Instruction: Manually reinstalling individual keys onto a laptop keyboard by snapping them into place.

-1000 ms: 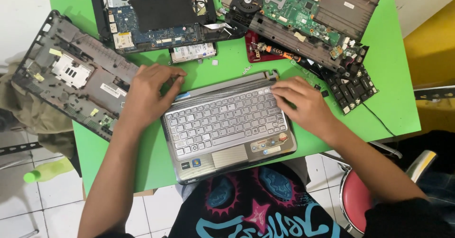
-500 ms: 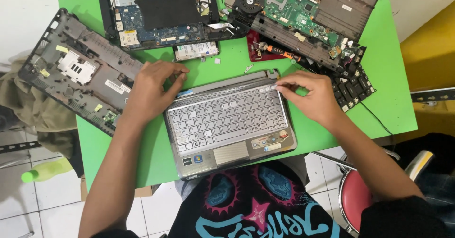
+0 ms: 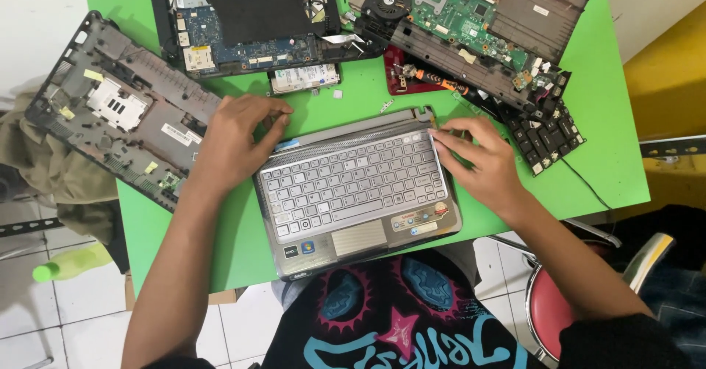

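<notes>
1. Grey laptop bottom cover (image 3: pixel 118 123): lies inner side up at the left edge of the green table (image 3: pixel 610 156), tilted and overhanging the table's corner.
2. Left hand (image 3: pixel 234 142): rests palm down at the rear left corner of the silver laptop base (image 3: pixel 357 192); the fingers (image 3: pixel 272 123) curl over the back edge and press on it, grasping nothing loose.
3. Silver laptop base: sits at the near edge of the table, between the two hands, its keyboard (image 3: pixel 353 184) facing up and its front edge overhanging toward the person's lap.
4. Opened laptop chassis (image 3: pixel 246 16): lies behind the left hand with its blue circuit board and cooling fan exposed; a small silver hard drive (image 3: pixel 304 79) lies just in front of it.
5. Right hand (image 3: pixel 478 159): lies flat on the rear right corner of the base, the fingertips (image 3: pixel 441 135) touching the keyboard's right edge; open, gripping nothing.
6. Green motherboard in a dark chassis (image 3: pixel 471 16): occupies the far right of the table, with a loose black keyboard piece (image 3: pixel 548 130) just beside the right hand.
</notes>
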